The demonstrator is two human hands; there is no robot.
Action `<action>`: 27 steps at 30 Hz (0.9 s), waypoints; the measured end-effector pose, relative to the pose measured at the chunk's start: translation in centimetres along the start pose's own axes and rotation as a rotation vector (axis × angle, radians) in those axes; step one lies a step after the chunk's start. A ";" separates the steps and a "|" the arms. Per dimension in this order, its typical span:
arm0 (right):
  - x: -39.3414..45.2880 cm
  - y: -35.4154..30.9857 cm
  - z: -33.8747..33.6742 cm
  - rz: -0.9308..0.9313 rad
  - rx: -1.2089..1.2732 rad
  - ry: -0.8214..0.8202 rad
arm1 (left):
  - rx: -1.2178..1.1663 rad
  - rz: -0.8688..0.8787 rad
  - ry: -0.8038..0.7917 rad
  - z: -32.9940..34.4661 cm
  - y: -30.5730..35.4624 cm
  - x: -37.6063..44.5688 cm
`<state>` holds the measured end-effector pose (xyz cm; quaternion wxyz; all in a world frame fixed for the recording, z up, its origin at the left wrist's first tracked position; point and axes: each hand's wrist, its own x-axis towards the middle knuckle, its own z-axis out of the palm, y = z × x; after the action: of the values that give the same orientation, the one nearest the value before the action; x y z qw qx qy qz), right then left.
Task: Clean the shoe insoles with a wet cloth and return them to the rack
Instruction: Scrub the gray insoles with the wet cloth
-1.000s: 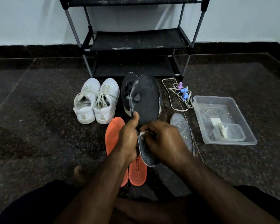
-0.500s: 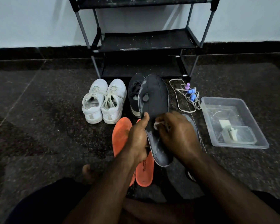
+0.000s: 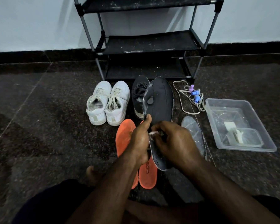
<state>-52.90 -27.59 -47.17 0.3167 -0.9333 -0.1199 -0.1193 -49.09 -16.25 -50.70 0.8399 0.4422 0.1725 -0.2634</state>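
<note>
View has shifted, so everything is sitting further right than before; grip looks unchanged. Left hand [image 3: 140,139] is still gripping the dark insole [image 3: 160,101] at its left edge, thumb on top. Right hand [image 3: 173,143] is pinching a small white cloth [image 3: 153,133] against it, fingers curled. Insole is pointing long axis away from the hands, toe toward the rack [image 3: 149,44], tilted up. Counting: two orange insoles [image 3: 125,136] under the left hand, one grey insole [image 3: 193,133] right of the right hand, two white shoes [image 3: 108,102], one black shoe [image 3: 138,94], one tub [image 3: 239,125].
</note>
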 end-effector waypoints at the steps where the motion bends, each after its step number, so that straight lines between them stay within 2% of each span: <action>1: -0.1 -0.1 0.0 -0.015 0.012 -0.015 | 0.007 -0.005 -0.004 0.0 0.0 0.0; 7: 0.6 0.8 -0.3 0.010 -0.021 0.062 | 0.033 -0.010 0.007 0.3 0.1 0.1; 11: -0.2 -0.3 -0.2 -0.037 0.059 -0.060 | 0.047 0.001 0.060 0.2 0.4 0.2; 13: -0.1 0.1 -0.7 -0.032 0.089 -0.075 | 0.048 0.000 0.039 0.2 0.5 0.2; 17: 1.1 1.0 -1.1 0.030 0.011 0.080 | 0.036 0.025 0.025 0.4 0.6 0.1; 24: 0.0 -0.6 -0.3 -0.048 0.093 -0.060 | 0.054 0.020 0.060 -0.2 0.7 0.6; 27: 0.8 0.0 -0.2 -0.065 0.024 0.057 | 0.080 -0.003 0.044 0.3 0.5 0.4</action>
<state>-52.23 -27.63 -46.75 0.3271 -0.9213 -0.1428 -0.1545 -48.47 -16.39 -50.46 0.8170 0.4810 0.1807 -0.2618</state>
